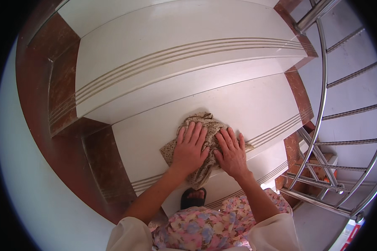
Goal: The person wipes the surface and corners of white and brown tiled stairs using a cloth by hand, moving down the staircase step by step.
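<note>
A crumpled beige cloth with small dark spots [204, 120] lies on a white stair tread [144, 141]. My left hand [190, 147] presses flat on the left part of the cloth, fingers slightly spread. On its right part rests my right hand [232, 150], palm down, with the thumb towards the left hand. One fold of the cloth hangs over the tread's front edge between my wrists. What lies under my palms is hidden.
Higher up is another white step [188, 28] with grooved lines. Red-brown stone borders [102, 160] flank the stairs. A metal railing [323, 78] curves along the right. Below, a foot in a black sandal [193, 197] stands on a lower step. Boxes [322, 160] sit behind the railing.
</note>
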A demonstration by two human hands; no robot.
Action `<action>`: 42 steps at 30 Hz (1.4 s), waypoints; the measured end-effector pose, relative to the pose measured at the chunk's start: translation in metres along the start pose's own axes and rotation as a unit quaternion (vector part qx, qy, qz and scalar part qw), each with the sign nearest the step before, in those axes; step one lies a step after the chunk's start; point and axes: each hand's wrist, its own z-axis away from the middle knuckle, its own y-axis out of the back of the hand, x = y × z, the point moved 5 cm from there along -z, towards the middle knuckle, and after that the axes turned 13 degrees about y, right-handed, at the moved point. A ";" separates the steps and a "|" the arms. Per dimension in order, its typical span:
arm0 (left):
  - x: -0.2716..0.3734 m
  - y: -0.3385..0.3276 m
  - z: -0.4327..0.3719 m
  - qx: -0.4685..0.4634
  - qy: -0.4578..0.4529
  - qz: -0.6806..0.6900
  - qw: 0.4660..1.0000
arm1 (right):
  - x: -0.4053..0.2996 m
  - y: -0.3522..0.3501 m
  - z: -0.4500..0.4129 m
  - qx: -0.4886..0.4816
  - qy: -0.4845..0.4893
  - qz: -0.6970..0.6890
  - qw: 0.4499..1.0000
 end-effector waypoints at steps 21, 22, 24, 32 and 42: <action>-0.003 -0.023 -0.075 0.087 0.093 -0.064 0.990 | 0.052 0.000 -0.095 0.086 0.000 0.032 0.996; 0.005 -0.028 -0.078 0.083 0.065 -0.055 0.993 | 0.058 0.001 -0.087 0.084 0.000 0.035 0.996; 0.019 -0.029 -0.078 0.068 0.030 -0.042 0.996 | 0.066 0.002 -0.061 0.109 -0.055 0.060 0.991; 0.034 -0.024 -0.028 -0.044 -0.066 -0.025 0.997 | 0.026 -0.016 -0.002 0.071 -0.160 0.002 0.984; 0.068 -0.074 -0.131 0.020 0.071 -0.037 0.997 | 0.136 0.018 -0.064 0.124 -0.097 0.055 0.986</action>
